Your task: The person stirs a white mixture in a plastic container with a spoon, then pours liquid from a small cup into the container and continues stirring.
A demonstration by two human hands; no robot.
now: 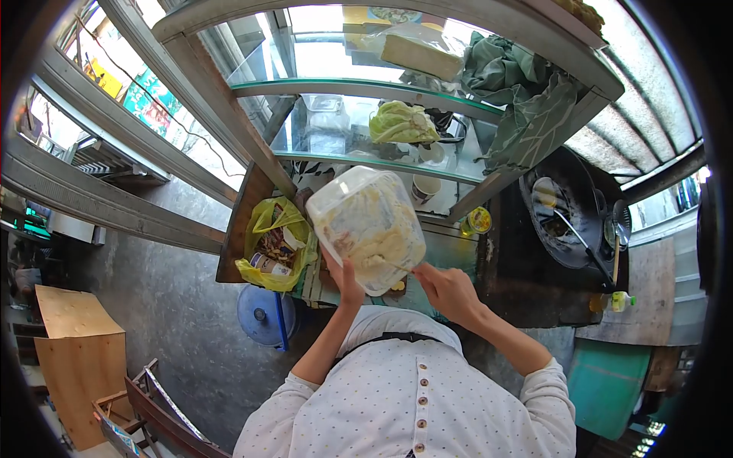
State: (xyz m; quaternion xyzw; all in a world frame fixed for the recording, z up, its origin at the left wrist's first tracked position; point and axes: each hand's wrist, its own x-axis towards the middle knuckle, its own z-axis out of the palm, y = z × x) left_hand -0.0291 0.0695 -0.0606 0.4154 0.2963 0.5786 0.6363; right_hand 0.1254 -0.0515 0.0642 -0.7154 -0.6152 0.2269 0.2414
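Observation:
My left hand [345, 284] grips the lower left side of a clear plastic container [347, 183], which is tilted toward me. A pale, creamy mixture [379, 248] coats its inside and gathers at the lower end. My right hand [450, 294] is closed around a thin-handled utensil, probably a spoon [400, 267], whose tip sits in the mixture. The utensil's head is covered, so its exact shape cannot be made out.
Ahead stands a glass-shelved cabinet with a cabbage [402, 124] and a wrapped pale block [421, 57]. A yellow bag of waste [279, 244] is at left, above a blue lidded pot [263, 314]. To the right, a wok [561, 206] holds a ladle.

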